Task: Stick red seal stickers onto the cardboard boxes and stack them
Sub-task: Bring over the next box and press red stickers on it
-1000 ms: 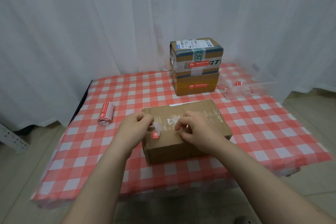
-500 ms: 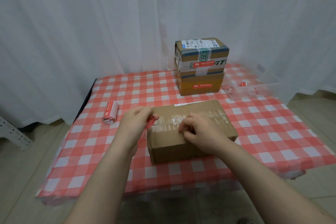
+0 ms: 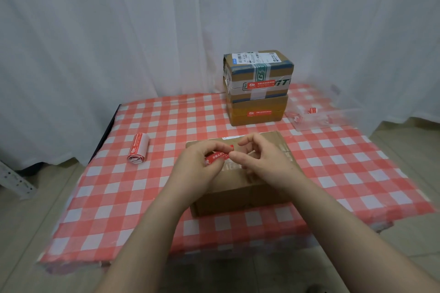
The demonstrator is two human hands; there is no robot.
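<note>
The left hand [image 3: 198, 166] pinches a red seal sticker [image 3: 217, 157] just above the top of the near cardboard box [image 3: 240, 190]. The right hand [image 3: 264, 162] hovers over the same box, thumb and forefinger curled at the sticker's free end. Whether they grip it cannot be told. Behind the box stand two stacked boxes [image 3: 258, 93], each bearing a seal. The sticker looks limp and slightly bowed. It may fold onto itself, cling to a fingertip, or land crooked and wrinkled off the box's taped seam if one end drops first.
</note>
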